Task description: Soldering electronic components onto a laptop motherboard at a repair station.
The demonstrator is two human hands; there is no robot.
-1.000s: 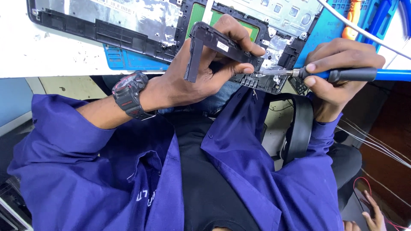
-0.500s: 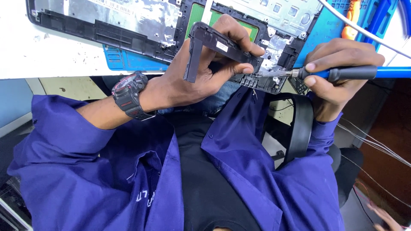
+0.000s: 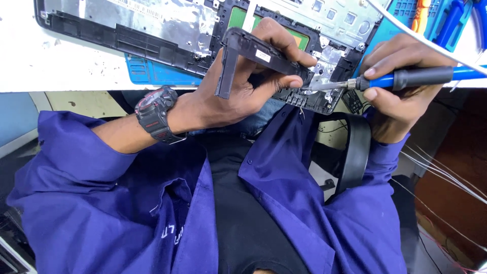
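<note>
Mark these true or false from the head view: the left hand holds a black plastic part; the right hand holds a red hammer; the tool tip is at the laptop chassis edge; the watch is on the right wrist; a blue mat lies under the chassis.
1. The left hand holds a black plastic part. True.
2. The right hand holds a red hammer. False: it holds a blue and black screwdriver.
3. The tool tip is at the laptop chassis edge. True.
4. The watch is on the right wrist. False: it is on the left wrist.
5. A blue mat lies under the chassis. True.
</note>
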